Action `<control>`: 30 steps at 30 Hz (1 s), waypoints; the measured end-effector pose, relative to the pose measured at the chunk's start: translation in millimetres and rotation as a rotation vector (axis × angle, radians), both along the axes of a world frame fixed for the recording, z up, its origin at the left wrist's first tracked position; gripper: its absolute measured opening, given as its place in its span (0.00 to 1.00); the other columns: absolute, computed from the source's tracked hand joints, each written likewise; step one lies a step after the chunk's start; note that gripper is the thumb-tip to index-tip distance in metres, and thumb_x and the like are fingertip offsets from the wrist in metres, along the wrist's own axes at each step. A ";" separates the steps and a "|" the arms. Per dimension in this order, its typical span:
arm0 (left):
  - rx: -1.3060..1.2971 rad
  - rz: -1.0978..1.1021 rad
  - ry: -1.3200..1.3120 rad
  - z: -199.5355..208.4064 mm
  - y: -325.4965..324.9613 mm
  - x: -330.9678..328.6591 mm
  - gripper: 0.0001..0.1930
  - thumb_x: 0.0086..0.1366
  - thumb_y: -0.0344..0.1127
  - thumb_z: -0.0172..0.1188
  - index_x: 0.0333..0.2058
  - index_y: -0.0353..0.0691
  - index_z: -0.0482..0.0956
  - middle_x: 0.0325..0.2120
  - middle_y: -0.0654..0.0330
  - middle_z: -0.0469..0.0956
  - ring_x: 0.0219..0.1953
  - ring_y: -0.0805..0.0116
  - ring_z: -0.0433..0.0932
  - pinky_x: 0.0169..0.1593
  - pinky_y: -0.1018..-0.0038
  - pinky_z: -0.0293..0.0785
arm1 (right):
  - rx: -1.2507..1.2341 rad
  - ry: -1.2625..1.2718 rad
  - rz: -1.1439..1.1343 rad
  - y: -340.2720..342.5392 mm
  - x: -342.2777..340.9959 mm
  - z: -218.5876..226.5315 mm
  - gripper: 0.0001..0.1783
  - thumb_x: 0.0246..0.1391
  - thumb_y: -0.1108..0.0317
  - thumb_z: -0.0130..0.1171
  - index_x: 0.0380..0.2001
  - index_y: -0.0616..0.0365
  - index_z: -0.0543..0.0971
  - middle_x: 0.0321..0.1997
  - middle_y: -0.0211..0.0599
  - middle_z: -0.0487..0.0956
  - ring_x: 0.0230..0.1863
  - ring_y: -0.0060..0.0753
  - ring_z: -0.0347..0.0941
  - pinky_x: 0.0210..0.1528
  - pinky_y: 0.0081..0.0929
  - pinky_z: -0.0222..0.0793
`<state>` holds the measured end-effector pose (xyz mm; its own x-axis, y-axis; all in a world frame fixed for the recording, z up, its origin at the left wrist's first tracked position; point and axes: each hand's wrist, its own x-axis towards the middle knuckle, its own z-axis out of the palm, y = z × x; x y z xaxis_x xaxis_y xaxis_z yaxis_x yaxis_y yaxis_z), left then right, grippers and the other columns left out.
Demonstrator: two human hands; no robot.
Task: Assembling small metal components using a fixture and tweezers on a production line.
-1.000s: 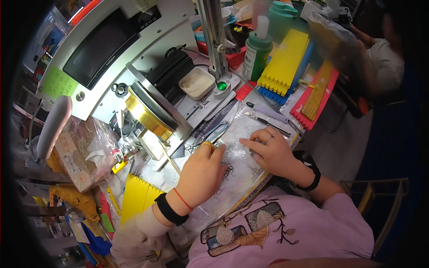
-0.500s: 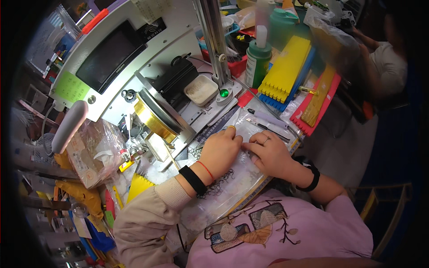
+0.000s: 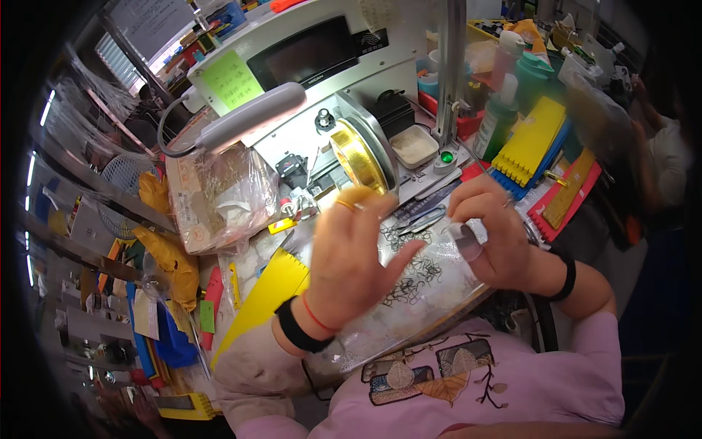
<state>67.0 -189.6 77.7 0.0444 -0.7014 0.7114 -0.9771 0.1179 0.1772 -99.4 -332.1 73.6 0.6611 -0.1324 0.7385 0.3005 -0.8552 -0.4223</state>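
Observation:
My left hand [image 3: 355,256] is raised over the work surface, thumb spread away from its fingers, with nothing seen in it; its fingertips are blurred by motion near the gold-rimmed wheel [image 3: 358,157]. To its right, my right hand [image 3: 501,238] is lifted with curled fingers pinched together. A small shiny grey, partly see-through piece [image 3: 466,241] shows at its thumb, its kind unclear. Between and below the hands, many thin dark curved wire pieces [image 3: 415,274], hook-like in shape, lie scattered on the clear-covered table [image 3: 380,333].
A white machine with a dark screen [image 3: 303,51] stands behind the wheel. A grey lamp arm [image 3: 252,113] reaches over a plastic-wrapped box [image 3: 212,197]. A white dish [image 3: 414,146], green bottle [image 3: 497,124] and yellow notched cards [image 3: 530,143] lie beyond. A person [image 3: 665,146] sits at right.
The hands were together low over the table; they are now apart and raised, the left one opened. The view has shifted, so the machine appears farther right.

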 end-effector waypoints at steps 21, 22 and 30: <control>0.115 0.474 0.148 -51.4 61.5 131.4 0.07 0.62 0.24 0.51 0.40 0.36 0.71 0.35 0.48 0.72 0.38 0.45 0.74 0.41 0.60 0.70 | 0.898 0.094 0.307 33.8 186.3 -80.0 0.04 0.66 0.69 0.44 0.38 0.57 0.68 0.32 0.30 0.70 0.34 0.20 0.68 0.42 0.23 0.67; 0.144 0.447 0.169 -50.3 63.8 130.9 0.10 0.60 0.22 0.50 0.42 0.35 0.71 0.37 0.47 0.72 0.40 0.45 0.74 0.43 0.60 0.70 | 0.910 0.102 0.321 35.1 187.5 -79.9 0.04 0.66 0.70 0.43 0.38 0.57 0.68 0.31 0.30 0.70 0.33 0.20 0.67 0.42 0.22 0.66; 0.349 0.425 0.134 -45.9 67.9 113.2 0.21 0.54 0.20 0.50 0.49 0.32 0.67 0.40 0.45 0.74 0.44 0.44 0.74 0.47 0.59 0.71 | 0.980 0.046 0.439 31.6 192.4 -85.8 0.02 0.63 0.72 0.48 0.35 0.55 0.67 0.39 0.32 0.68 0.35 0.19 0.65 0.40 0.19 0.65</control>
